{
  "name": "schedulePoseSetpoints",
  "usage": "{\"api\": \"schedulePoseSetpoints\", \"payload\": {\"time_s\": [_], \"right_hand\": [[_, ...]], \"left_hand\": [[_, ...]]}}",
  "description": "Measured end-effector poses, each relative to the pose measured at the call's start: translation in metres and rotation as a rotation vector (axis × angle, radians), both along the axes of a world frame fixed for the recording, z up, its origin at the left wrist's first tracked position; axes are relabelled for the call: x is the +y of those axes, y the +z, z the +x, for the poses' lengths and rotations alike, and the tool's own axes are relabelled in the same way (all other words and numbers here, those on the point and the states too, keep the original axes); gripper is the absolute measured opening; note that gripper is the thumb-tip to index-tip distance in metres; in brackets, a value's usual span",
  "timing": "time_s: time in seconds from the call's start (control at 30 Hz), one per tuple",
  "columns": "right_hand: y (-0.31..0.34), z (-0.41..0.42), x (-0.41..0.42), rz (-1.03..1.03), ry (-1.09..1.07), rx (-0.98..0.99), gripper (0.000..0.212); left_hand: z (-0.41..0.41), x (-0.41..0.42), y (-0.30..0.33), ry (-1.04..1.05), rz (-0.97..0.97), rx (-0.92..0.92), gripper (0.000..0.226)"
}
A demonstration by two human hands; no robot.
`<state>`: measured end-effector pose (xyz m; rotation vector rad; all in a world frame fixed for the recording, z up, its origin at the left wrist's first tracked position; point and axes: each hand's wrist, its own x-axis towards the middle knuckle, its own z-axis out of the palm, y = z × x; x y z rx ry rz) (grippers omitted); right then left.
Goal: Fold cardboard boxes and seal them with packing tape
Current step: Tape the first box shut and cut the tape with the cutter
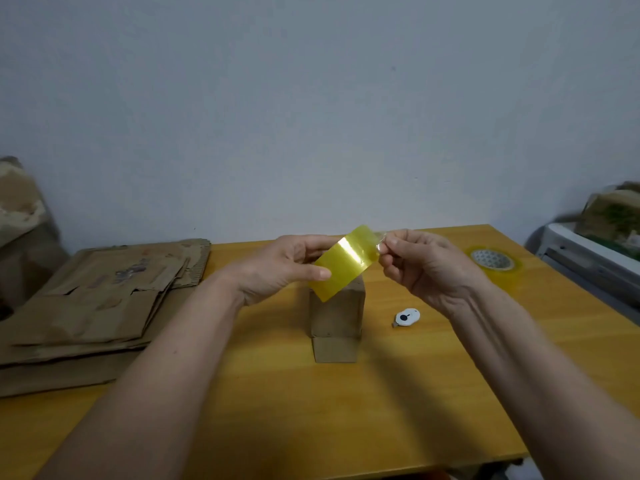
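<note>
Pinching a yellow tape strip (341, 263) between both hands' fingers (320, 273) above the wooden table (277, 403), grey wall (311, 116) behind.

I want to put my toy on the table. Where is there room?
Bare wood lies in front of the small cardboard box, between the forearms, and right of the white cutter. The left side is crowded with flattened cardboard; the tape roll fills the far right corner.

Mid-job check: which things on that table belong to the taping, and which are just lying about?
In use: tape strip held by left hand and right hand; small box; tape roll; cutter.

Idle: flat cardboard stack; clutter far right.
</note>
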<state>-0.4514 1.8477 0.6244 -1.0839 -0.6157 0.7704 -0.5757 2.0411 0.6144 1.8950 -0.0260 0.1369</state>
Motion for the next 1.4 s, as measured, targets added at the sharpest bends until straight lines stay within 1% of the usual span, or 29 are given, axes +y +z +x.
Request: {"api": "schedulePoseSetpoints", "payload": {"time_s": [0.03, 0.07, 0.13, 0.17, 0.2, 0.23, 0.27, 0.3, 0.33, 0.37, 0.4, 0.43, 0.5, 0.53, 0.63, 0.73, 0.83, 0.9, 0.93, 0.97, 1.0, 1.07, 1.1, 1.13, 1.17, 1.23, 1.27, 1.33, 1.4], "right_hand": [[0.001, -0.002, -0.001, -0.007, 0.008, -0.02, 0.016], [0.001, -0.005, -0.002, -0.029, -0.007, -0.106, 0.015], [0.006, -0.01, -0.003, -0.131, -0.11, -0.413, 0.012], [0.008, -0.011, -0.001, -0.169, -0.167, -0.531, 0.011], [0.011, -0.011, 0.001, -0.176, -0.199, -0.559, 0.011], [0.013, -0.01, 0.003, -0.161, -0.212, -0.503, 0.011], [0.014, -0.009, 0.005, -0.135, -0.22, -0.381, 0.012], [0.015, -0.007, 0.005, -0.105, -0.225, -0.238, 0.012], [0.014, -0.006, 0.006, -0.083, -0.236, -0.128, 0.012], [0.014, -0.007, 0.007, -0.084, -0.254, -0.071, 0.011], [0.012, -0.009, 0.008, -0.094, -0.276, -0.05, 0.009], [0.011, -0.012, 0.009, -0.107, -0.3, -0.048, 0.008], [0.009, -0.018, 0.012, -0.13, -0.358, -0.076, 0.008], [0.009, -0.022, 0.013, -0.135, -0.386, -0.097, 0.008], [0.012, -0.033, 0.015, -0.146, -0.456, -0.195, 0.008], [0.012, -0.038, 0.014, -0.119, -0.514, -0.248, 0.015], [0.011, -0.041, 0.013, -0.147, -0.491, -0.301, 0.009], [0.01, -0.041, 0.01, -0.107, -0.461, -0.352, 0.006], [0.008, -0.039, 0.008, -0.072, -0.471, -0.392, 0.007], [0.003, -0.036, 0.005, -0.066, -0.497, -0.457, 0.018], [-0.004, -0.032, 0.002, -0.104, -0.506, -0.546, 0.037], [-0.023, -0.029, -0.002, -0.206, -0.41, -0.662, 0.088], [-0.034, -0.032, -0.001, -0.221, -0.353, -0.67, 0.106], [-0.045, -0.035, 0.0, -0.192, -0.322, -0.64, 0.115], [-0.052, -0.037, 0.002, -0.13, -0.336, -0.565, 0.113], [-0.056, -0.034, 0.008, 0.006, -0.481, -0.359, 0.093], [-0.057, -0.031, 0.011, 0.063, -0.551, -0.242, 0.083], [-0.058, -0.023, 0.017, 0.159, -0.599, -0.021, 0.069], [-0.058, -0.019, 0.022, 0.16, -0.612, 0.037, 0.044]], "left_hand": [[0.0, 0.003, 0.003, -0.013, 0.018, 0.029, 0.053], [0.001, 0.005, 0.006, -0.022, 0.034, 0.062, 0.054], [0.003, 0.01, 0.011, -0.071, 0.047, 0.132, 0.056], [0.004, 0.011, 0.012, -0.101, 0.04, 0.162, 0.056], [0.005, 0.01, 0.015, -0.115, 0.025, 0.186, 0.056], [0.007, 0.007, 0.018, -0.086, 0.008, 0.196, 0.054], [0.009, 0.002, 0.02, -0.003, 0.016, 0.18, 0.052], [0.011, -0.005, 0.023, 0.121, 0.092, 0.134, 0.049], [0.012, -0.015, 0.025, 0.284, 0.226, 0.062, 0.049], [0.013, -0.027, 0.026, 0.433, 0.356, -0.028, 0.049], [0.013, -0.038, 0.027, 0.5, 0.415, -0.119, 0.049], [0.014, -0.05, 0.025, 0.497, 0.408, -0.17, 0.05], [0.016, -0.069, 0.019, 0.469, 0.416, -0.184, 0.053], [0.018, -0.075, 0.015, 0.496, 0.446, -0.188, 0.05], [0.023, -0.085, 0.009, 0.666, 0.544, -0.277, 0.027], [0.028, -0.089, 0.01, 0.719, 0.651, -0.33, 0.017], [0.029, -0.086, 0.011, 0.779, 0.682, -0.387, 0.017], [0.028, -0.083, 0.012, 0.845, 0.682, -0.47, 0.014], [0.028, -0.08, 0.014, 0.888, 0.634, -0.519, 0.012], [0.027, -0.077, 0.017, 0.936, 0.533, -0.55, 0.011], [0.026, -0.073, 0.022, 0.985, 0.399, -0.553, 0.012], [0.027, -0.062, 0.027, 1.063, 0.137, -0.523, 0.017], [0.029, -0.057, 0.028, 1.072, 0.023, -0.514, 0.019], [0.03, -0.055, 0.027, 1.061, -0.095, -0.513, 0.019], [0.031, -0.055, 0.025, 1.035, -0.227, -0.517, 0.018], [0.032, -0.062, 0.02, 0.964, -0.494, -0.514, 0.016], [0.031, -0.067, 0.018, 0.941, -0.598, -0.492, 0.014], [0.03, -0.073, 0.012, 0.903, -0.745, -0.424, 0.008], [0.029, -0.075, 0.007, 0.853, -0.855, -0.366, 0.006]]}}
